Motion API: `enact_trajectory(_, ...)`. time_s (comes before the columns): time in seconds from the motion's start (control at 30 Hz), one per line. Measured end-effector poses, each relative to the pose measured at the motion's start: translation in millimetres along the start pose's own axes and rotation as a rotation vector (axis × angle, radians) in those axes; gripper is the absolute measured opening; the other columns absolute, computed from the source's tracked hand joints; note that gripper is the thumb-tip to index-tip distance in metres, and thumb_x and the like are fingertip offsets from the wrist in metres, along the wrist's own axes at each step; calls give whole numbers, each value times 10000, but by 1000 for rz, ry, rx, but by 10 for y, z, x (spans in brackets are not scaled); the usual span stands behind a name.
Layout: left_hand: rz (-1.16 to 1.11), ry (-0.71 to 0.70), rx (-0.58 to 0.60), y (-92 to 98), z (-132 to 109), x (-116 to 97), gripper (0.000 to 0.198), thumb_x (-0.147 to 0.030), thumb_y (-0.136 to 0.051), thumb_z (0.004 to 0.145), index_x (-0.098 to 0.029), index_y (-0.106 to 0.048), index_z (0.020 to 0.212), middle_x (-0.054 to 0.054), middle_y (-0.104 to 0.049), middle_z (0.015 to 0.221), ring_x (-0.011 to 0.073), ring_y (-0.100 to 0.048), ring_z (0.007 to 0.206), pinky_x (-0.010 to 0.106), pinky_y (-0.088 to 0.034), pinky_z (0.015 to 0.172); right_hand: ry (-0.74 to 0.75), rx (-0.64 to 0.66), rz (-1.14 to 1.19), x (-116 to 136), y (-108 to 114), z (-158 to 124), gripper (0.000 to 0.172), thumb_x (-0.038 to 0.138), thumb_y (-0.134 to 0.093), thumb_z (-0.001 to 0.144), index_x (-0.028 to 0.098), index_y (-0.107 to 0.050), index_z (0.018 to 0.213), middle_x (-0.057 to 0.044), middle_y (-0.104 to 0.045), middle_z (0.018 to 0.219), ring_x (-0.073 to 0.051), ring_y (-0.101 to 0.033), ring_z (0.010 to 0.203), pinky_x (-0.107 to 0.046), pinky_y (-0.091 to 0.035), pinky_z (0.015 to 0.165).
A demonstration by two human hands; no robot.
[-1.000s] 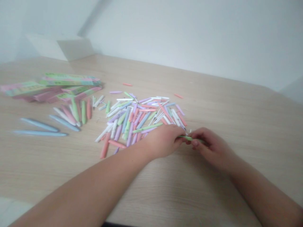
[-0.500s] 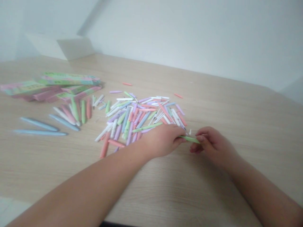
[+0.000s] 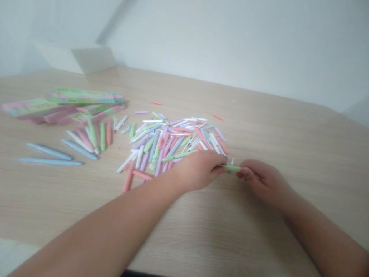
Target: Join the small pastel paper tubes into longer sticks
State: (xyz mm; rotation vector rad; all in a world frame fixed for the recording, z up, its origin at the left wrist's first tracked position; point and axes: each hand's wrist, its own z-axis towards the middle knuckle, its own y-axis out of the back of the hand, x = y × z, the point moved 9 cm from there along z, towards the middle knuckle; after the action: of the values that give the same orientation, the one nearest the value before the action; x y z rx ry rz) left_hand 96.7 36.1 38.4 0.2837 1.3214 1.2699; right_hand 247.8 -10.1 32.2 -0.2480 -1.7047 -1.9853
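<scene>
Both my hands meet just in front of a heap of pastel rolled-paper sticks (image 3: 161, 148), which are white, pink, lilac, blue and green. Between them lies a green paper stick (image 3: 230, 167). My left hand (image 3: 198, 171) pinches one end in its fingertips, at the near right edge of the heap. My right hand (image 3: 263, 181) holds the other end between thumb and fingers. Part of the green stick's ends is hidden by my fingers.
Pink and green paper packets (image 3: 67, 102) lie stacked at the far left of the light wood table (image 3: 259, 231). Longer blue, green and pink sticks (image 3: 49, 161) lie in front of them. A few loose pieces lie beyond the heap. A white wall stands behind.
My right hand has moved slightly right and lower, with its fingers closing over the green stick's end. Less of the stick shows between my hands.
</scene>
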Motion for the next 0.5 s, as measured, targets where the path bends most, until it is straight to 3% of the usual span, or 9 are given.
enact_trajectory(0.1,8,6,3,3,4,-18,264,-350,-486,1017,-226,-698,1114,68,-723,1072,224,-658,1031,360,-504,938,-30,14,94,-38,-30,-21,392,463,-422,1045,233,-671,847,-42,-691,772,-204,-643,707,-335,-501,653)
enact_trajectory(0.17,6,26,-4,7,5,1,262,-343,-484,1015,-225,-697,1113,69,-722,1066,223,-659,1027,357,-507,932,-39,-40,170,-64,-8,-28,274,488,-534,996,245,-659,1006,-53,-718,901,-221,-677,785,-337,-538,680)
enact_trajectory(0.23,0,41,-9,10,3,25,257,-338,-488,1012,-225,-697,1110,69,-723,1060,223,-659,1023,355,-508,929,-39,-106,213,-88,27,-33,283,475,-663,921,254,-614,1091,-63,-711,988,-231,-691,831,-341,-567,690)
enact_trajectory(0.4,-6,43,-3,17,3,45,255,-335,-495,1008,-220,-701,1107,68,-727,1056,223,-660,1026,357,-502,943,-51,-66,57,-86,14,-13,171,402,-651,925,246,-673,991,-42,-717,891,-210,-673,765,-333,-543,678)
enact_trajectory(0.5,10,22,18,15,4,27,267,-343,-484,1014,-221,-702,1110,68,-727,1072,223,-659,1037,358,-497,950,-72,-2,-13,-71,-2,-3,259,425,-550,981,242,-696,870,-14,-702,746,-190,-637,661,-315,-487,608)
